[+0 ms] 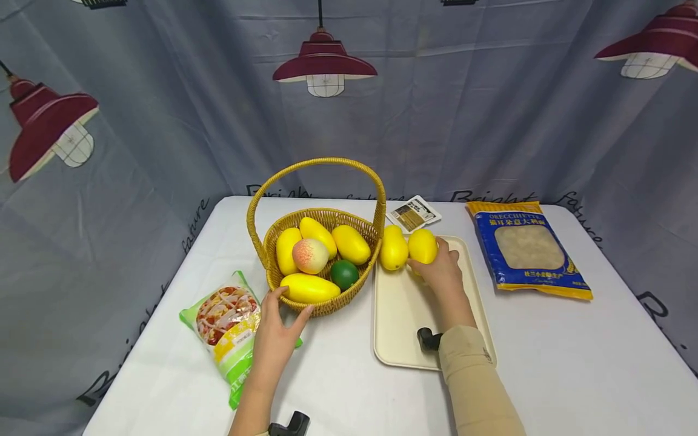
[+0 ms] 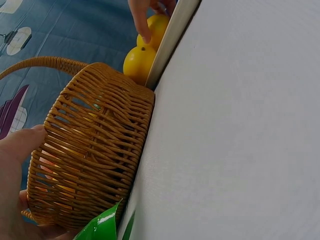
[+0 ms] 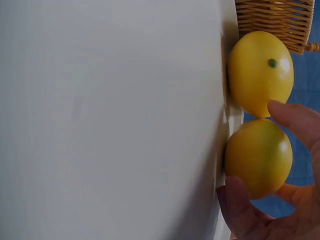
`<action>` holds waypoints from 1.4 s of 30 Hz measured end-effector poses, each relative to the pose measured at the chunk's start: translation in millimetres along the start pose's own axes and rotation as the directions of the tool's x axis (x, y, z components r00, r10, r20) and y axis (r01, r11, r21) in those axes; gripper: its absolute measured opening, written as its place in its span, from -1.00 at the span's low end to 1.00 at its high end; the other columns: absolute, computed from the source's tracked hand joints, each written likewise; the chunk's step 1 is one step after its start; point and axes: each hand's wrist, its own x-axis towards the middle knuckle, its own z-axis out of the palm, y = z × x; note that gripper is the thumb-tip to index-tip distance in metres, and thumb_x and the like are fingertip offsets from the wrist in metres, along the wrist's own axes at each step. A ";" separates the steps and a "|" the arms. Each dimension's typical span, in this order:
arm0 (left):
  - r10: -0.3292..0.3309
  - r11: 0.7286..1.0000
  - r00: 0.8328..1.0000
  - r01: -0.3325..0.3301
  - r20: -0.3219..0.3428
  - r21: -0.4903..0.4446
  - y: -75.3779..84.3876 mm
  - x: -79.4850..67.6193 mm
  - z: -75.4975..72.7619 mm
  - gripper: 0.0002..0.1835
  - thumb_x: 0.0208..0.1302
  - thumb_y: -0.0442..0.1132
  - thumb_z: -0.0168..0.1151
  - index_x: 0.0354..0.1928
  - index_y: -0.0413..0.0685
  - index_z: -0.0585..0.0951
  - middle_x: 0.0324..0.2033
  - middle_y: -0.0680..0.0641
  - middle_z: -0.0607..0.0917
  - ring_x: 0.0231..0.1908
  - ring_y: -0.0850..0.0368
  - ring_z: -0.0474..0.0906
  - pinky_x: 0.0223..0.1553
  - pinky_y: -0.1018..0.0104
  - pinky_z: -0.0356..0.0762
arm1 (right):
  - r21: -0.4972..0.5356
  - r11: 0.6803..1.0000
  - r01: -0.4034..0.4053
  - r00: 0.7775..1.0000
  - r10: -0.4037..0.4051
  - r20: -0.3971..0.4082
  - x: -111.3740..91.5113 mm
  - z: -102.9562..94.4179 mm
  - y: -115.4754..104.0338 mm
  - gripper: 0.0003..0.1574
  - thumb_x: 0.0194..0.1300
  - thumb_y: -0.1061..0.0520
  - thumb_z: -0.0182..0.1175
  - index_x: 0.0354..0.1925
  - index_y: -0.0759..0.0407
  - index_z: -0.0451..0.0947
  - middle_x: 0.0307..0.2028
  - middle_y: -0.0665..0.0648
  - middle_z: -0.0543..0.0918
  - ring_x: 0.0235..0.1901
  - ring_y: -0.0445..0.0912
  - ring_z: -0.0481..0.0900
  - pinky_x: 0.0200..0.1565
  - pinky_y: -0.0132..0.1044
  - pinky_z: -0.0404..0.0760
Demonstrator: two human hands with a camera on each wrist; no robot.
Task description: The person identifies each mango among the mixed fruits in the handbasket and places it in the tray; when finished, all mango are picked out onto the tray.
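Note:
A wicker basket (image 1: 322,309) with a tall hoop handle holds several yellow mangoes (image 1: 311,289), a peach (image 1: 310,255) and a dark green round fruit (image 1: 345,275). My left hand (image 1: 274,333) is at its near side, thumb and fingers spread, with the thumb tip touching the woven rim (image 2: 42,137). Two more yellow mangoes lie side by side at the far end of a cream tray (image 1: 403,321). My right hand (image 1: 444,274) grips the right-hand mango (image 3: 259,159), its thumb between the two fruits and its fingers around the outer side. The left-hand mango (image 3: 261,72) stays beside it.
A green food bag (image 1: 229,327) lies left of the basket, partly behind my left forearm. Behind the tray is a small flat packet (image 1: 413,214). To the right lies a blue and yellow orecchiette pasta bag (image 1: 529,251). A grey printed curtain (image 1: 414,139) surrounds the white table.

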 end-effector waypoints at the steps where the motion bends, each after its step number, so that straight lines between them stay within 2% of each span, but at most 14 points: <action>1: 0.002 1.000 1.000 -0.002 0.000 -0.001 0.1 0.2 0.1 -0.14 0.16 0.36 0.17 0.35 0.04 0.20 0.38 -0.19 0.16 0.32 -0.23 0.21 0.18 -0.21 0.29 | -0.005 1.000 0.000 1.000 0.000 0.010 -0.4 -0.5 0.2 0.24 0.11 -0.19 0.35 0.50 0.10 -0.14 0.22 0.45 0.14 0.09 0.38 0.33 0.12 0.24 0.32; 10: 0.007 1.000 1.000 -0.007 -0.003 -0.022 0.6 0.9 0.7 -0.14 0.14 0.37 0.19 0.33 0.04 0.21 0.36 -0.15 0.20 0.27 -0.18 0.29 0.18 -0.16 0.33 | -0.052 0.998 0.038 0.998 -0.035 0.059 -7.4 -11.9 -3.0 0.30 0.14 -0.20 0.31 0.52 0.13 -0.27 0.28 0.51 0.11 0.11 0.42 0.30 0.15 0.28 0.29; 18: 0.003 1.000 1.000 -0.003 -0.004 -0.011 -1.1 0.8 -0.2 -0.13 0.14 0.38 0.18 0.34 0.03 0.20 0.37 -0.16 0.18 0.30 -0.20 0.25 0.19 -0.17 0.31 | -0.151 0.987 0.062 0.996 -0.053 0.066 -19.6 -38.1 -22.5 0.20 0.20 -0.27 0.25 0.51 0.17 -0.15 0.32 0.51 0.10 0.16 0.46 0.25 0.16 0.33 0.25; 25: 0.015 1.000 1.000 -0.015 -0.009 -0.009 -1.7 1.5 0.1 -0.13 0.14 0.37 0.18 0.34 0.03 0.20 0.36 -0.15 0.20 0.30 -0.20 0.25 0.19 -0.17 0.31 | -0.164 0.973 0.164 0.986 -0.162 0.026 -39.5 -58.1 -43.2 0.11 0.23 -0.31 0.20 0.49 0.15 -0.02 0.24 0.46 0.29 0.15 0.33 0.33 0.12 0.27 0.33; 29: 0.007 1.000 1.000 -0.007 -0.003 -0.007 -1.1 1.8 0.4 -0.12 0.13 0.40 0.16 0.34 0.04 0.20 0.36 -0.15 0.20 0.30 -0.20 0.24 0.20 -0.17 0.30 | -0.154 0.957 0.246 0.969 -0.248 0.003 -53.3 -61.5 -58.7 0.01 0.24 -0.30 0.21 0.47 0.07 0.09 0.20 0.39 0.40 0.12 0.29 0.37 0.07 0.24 0.38; 33: -0.006 1.000 1.000 0.006 0.001 -0.006 0.1 2.8 -0.6 -0.10 0.11 0.42 0.15 0.35 0.05 0.21 0.37 -0.13 0.19 0.31 -0.19 0.23 0.22 -0.17 0.28 | -0.124 0.931 0.343 0.939 -0.342 0.033 -60.0 -54.5 -80.2 -0.10 0.24 -0.27 0.23 0.42 -0.01 0.21 0.17 0.30 0.48 0.01 0.21 0.48 -0.04 0.14 0.49; 36: -0.006 1.000 1.000 0.006 -0.003 -0.004 0.7 3.3 -1.0 -0.10 0.12 0.42 0.15 0.35 0.05 0.21 0.37 -0.13 0.19 0.31 -0.19 0.24 0.22 -0.15 0.28 | -0.116 0.903 0.413 0.910 -0.406 0.079 -56.7 -42.2 -95.0 -0.17 0.23 -0.25 0.26 0.38 -0.06 0.28 0.15 0.23 0.51 -0.03 0.16 0.53 -0.07 0.09 0.52; 42: 0.001 1.000 1.000 -0.001 -0.012 0.001 1.2 1.8 0.2 -0.14 0.15 0.38 0.18 0.35 0.05 0.22 0.37 -0.16 0.18 0.30 -0.21 0.24 0.19 -0.18 0.30 | -0.130 0.844 0.521 0.848 -0.494 0.191 -42.4 -7.4 -118.1 -0.21 0.22 -0.22 0.29 0.34 -0.05 0.33 0.11 0.20 0.54 0.04 0.13 0.50 0.00 0.09 0.48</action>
